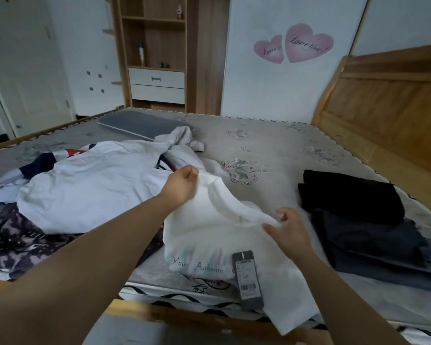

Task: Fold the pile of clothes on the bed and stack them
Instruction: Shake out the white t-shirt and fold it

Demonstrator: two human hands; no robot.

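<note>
The left hand (182, 184) is curled around one end of the neckline of a white T-shirt (209, 235), fingers closed on the cloth and lifting it a little. The right hand (288, 229) pinches the other end of the neckline between thumb and fingertips, the remaining fingers loosely spread. The shirt lies on the near edge of the bed (271, 143), its hem hanging over the side, with printed lettering on the front and a grey hang tag (248, 277) lying on it. Left of it sprawls the unfolded pile of clothes (90, 185), mostly pale. To the right sits a stack of folded dark garments (366, 220). A grey mat (142, 124) lies farther back.
</note>
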